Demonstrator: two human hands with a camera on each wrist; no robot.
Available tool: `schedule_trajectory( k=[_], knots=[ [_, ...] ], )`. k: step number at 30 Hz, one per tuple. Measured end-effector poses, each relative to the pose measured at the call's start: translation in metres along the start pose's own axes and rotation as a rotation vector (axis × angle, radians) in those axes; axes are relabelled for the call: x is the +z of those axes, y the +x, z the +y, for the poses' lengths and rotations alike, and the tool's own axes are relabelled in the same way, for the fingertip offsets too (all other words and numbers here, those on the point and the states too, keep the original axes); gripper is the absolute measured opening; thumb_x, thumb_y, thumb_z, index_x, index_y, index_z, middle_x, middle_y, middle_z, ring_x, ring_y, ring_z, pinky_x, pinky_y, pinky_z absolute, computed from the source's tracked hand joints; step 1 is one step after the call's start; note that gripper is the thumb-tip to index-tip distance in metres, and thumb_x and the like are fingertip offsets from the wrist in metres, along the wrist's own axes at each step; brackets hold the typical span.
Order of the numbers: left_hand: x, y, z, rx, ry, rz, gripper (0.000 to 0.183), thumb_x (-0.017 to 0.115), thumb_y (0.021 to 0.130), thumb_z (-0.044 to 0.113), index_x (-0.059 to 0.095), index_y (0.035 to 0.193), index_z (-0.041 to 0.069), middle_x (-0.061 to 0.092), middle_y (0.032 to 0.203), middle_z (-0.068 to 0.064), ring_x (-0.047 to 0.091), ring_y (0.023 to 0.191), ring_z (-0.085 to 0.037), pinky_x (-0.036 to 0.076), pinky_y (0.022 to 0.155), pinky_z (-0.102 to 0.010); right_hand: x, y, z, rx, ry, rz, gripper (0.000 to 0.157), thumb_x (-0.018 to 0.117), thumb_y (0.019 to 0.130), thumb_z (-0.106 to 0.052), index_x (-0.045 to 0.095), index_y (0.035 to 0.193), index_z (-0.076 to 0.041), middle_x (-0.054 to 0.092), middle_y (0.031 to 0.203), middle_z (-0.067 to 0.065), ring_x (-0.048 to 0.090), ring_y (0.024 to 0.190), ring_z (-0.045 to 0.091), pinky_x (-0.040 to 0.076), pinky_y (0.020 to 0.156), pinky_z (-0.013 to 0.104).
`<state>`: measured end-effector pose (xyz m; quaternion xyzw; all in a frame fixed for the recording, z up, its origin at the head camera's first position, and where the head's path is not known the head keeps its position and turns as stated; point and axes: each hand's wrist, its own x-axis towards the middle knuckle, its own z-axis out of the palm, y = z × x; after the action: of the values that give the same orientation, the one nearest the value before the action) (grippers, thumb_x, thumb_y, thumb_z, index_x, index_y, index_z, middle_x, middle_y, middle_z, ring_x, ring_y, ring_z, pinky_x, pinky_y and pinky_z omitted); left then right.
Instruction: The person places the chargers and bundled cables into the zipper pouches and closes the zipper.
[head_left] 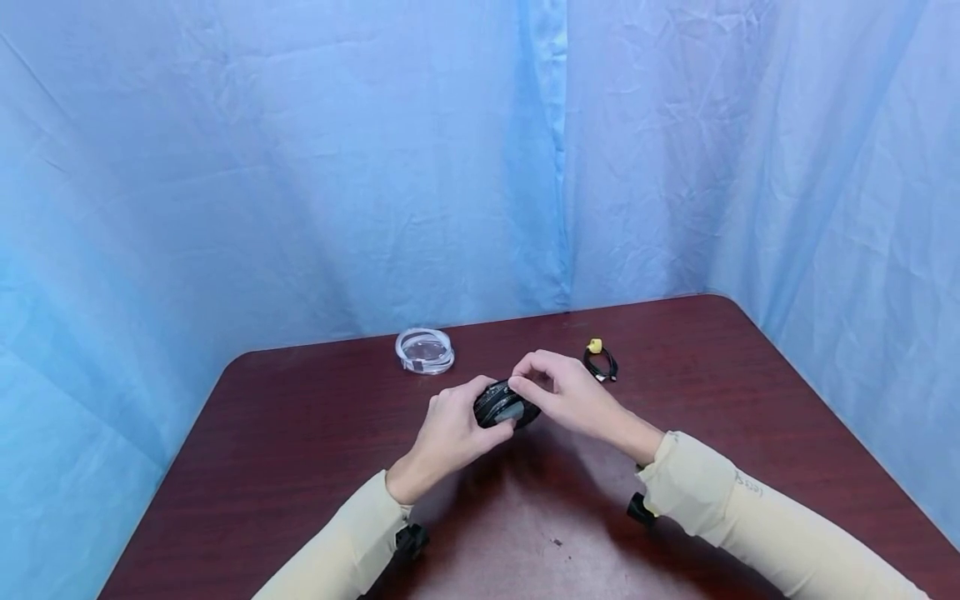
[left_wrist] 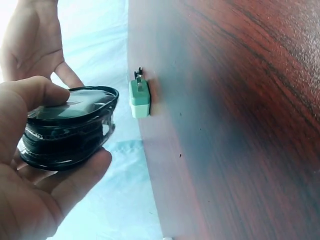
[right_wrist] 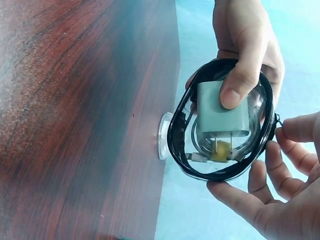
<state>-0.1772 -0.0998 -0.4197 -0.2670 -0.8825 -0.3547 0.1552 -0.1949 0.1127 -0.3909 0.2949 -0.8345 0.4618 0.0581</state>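
A small oval zip case (right_wrist: pixel 181 150) with clear faces and black edging is held up over the table. Through its clear face show a pale plug adapter (right_wrist: pixel 210 107) with two metal prongs and a coiled cable (right_wrist: pixel 197 157) with a yellow piece. My left hand (head_left: pixel 453 425) grips the case, thumb flat on the clear face and fingers underneath, also seen in the left wrist view. My right hand (head_left: pixel 573 396) is at the case's edge. Its thumb and fingertip pinch the zipper pull (right_wrist: pixel 278 119), while other fingers touch the rim.
A coil of clear whitish tubing or cable (head_left: pixel 403 354) lies near the back edge. To the right rests a black cable (head_left: pixel 613 364) with a yellow piece. A small green block (left_wrist: pixel 140 102) with a metal tip shows in the left wrist view. Blue curtains (head_left: pixel 375 167) hang behind the table.
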Motion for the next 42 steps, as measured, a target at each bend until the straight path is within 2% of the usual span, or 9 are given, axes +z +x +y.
schedule_trajectory(
  k=[7, 14, 16, 20, 24, 28, 33, 37, 42],
  knots=[
    [-0.003, 0.001, -0.005, 0.006, -0.021, 0.010, 0.035, 0.083, 0.078, 0.023, 0.068, 0.108, 0.014, 0.071, 0.088, 0.005, 0.063, 0.072, -0.006, 0.053, 0.063, -0.024, -0.002, 0.000, -0.002, 0.013, 0.013, 0.019, 0.005, 0.068, 0.099, -0.021, 0.070, 0.096, -0.018, 0.059, 0.091, -0.005, 0.055, 0.077, 0.015, 0.046, 0.066, 0.028],
    [-0.012, 0.003, -0.005, 0.047, -0.062, 0.069, 0.035, 0.084, 0.075, 0.021, 0.066, 0.104, 0.015, 0.069, 0.089, 0.006, 0.063, 0.075, -0.007, 0.054, 0.065, -0.026, -0.007, -0.001, -0.002, 0.036, 0.029, 0.094, 0.004, 0.069, 0.099, -0.023, 0.071, 0.098, -0.020, 0.058, 0.093, -0.005, 0.053, 0.082, 0.015, 0.042, 0.066, 0.031],
    [-0.013, 0.003, -0.005, 0.035, -0.080, 0.054, 0.036, 0.084, 0.075, 0.021, 0.065, 0.105, 0.015, 0.068, 0.090, 0.005, 0.063, 0.075, -0.008, 0.054, 0.066, -0.026, -0.008, -0.001, -0.002, 0.045, 0.038, 0.087, 0.005, 0.068, 0.100, -0.025, 0.071, 0.099, -0.020, 0.059, 0.096, -0.004, 0.054, 0.084, 0.015, 0.042, 0.067, 0.031],
    [-0.013, 0.006, -0.002, -0.034, -0.077, -0.021, 0.038, 0.083, 0.076, 0.020, 0.064, 0.108, 0.013, 0.068, 0.089, 0.004, 0.062, 0.072, -0.007, 0.053, 0.064, -0.025, -0.005, 0.000, -0.003, 0.047, 0.027, 0.088, 0.006, 0.069, 0.099, -0.025, 0.070, 0.099, -0.019, 0.060, 0.100, -0.004, 0.055, 0.085, 0.014, 0.042, 0.064, 0.030],
    [-0.015, 0.013, 0.005, -0.065, 0.041, -0.095, 0.041, 0.084, 0.074, 0.023, 0.066, 0.110, 0.012, 0.069, 0.084, 0.003, 0.061, 0.066, -0.009, 0.051, 0.060, -0.026, -0.001, -0.001, -0.003, 0.002, 0.021, 0.094, 0.004, 0.070, 0.098, -0.019, 0.070, 0.094, -0.017, 0.060, 0.102, -0.003, 0.057, 0.084, 0.012, 0.046, 0.066, 0.028],
    [-0.016, 0.017, 0.012, -0.058, 0.149, -0.126, 0.042, 0.087, 0.074, 0.028, 0.069, 0.107, 0.011, 0.068, 0.078, 0.003, 0.059, 0.061, -0.011, 0.049, 0.055, -0.027, 0.001, 0.000, -0.005, -0.048, 0.047, 0.078, 0.008, 0.071, 0.097, -0.014, 0.069, 0.090, -0.014, 0.058, 0.103, -0.001, 0.058, 0.089, 0.013, 0.050, 0.072, 0.027],
    [-0.015, 0.014, 0.013, -0.040, 0.147, -0.092, 0.035, 0.088, 0.074, 0.024, 0.069, 0.100, 0.011, 0.065, 0.074, 0.005, 0.057, 0.058, -0.009, 0.048, 0.053, -0.026, 0.002, -0.001, -0.006, -0.054, 0.083, 0.072, 0.009, 0.070, 0.098, -0.013, 0.069, 0.089, -0.013, 0.057, 0.104, 0.000, 0.058, 0.093, 0.014, 0.052, 0.073, 0.028],
    [-0.013, 0.011, 0.011, -0.004, 0.109, -0.041, 0.034, 0.087, 0.073, 0.021, 0.067, 0.098, 0.011, 0.066, 0.075, 0.005, 0.058, 0.060, -0.008, 0.049, 0.055, -0.026, -0.001, -0.002, -0.005, -0.028, 0.115, 0.075, 0.009, 0.069, 0.098, -0.014, 0.069, 0.089, -0.012, 0.058, 0.104, 0.001, 0.059, 0.090, 0.016, 0.052, 0.073, 0.030],
    [-0.012, 0.008, 0.010, 0.030, 0.083, 0.024, 0.033, 0.084, 0.072, 0.020, 0.066, 0.098, 0.012, 0.067, 0.077, 0.005, 0.060, 0.063, -0.008, 0.050, 0.057, -0.028, -0.009, -0.001, -0.004, 0.030, 0.088, 0.095, 0.008, 0.068, 0.100, -0.020, 0.070, 0.094, -0.014, 0.060, 0.105, 0.001, 0.055, 0.090, 0.017, 0.047, 0.066, 0.030]
  ],
)
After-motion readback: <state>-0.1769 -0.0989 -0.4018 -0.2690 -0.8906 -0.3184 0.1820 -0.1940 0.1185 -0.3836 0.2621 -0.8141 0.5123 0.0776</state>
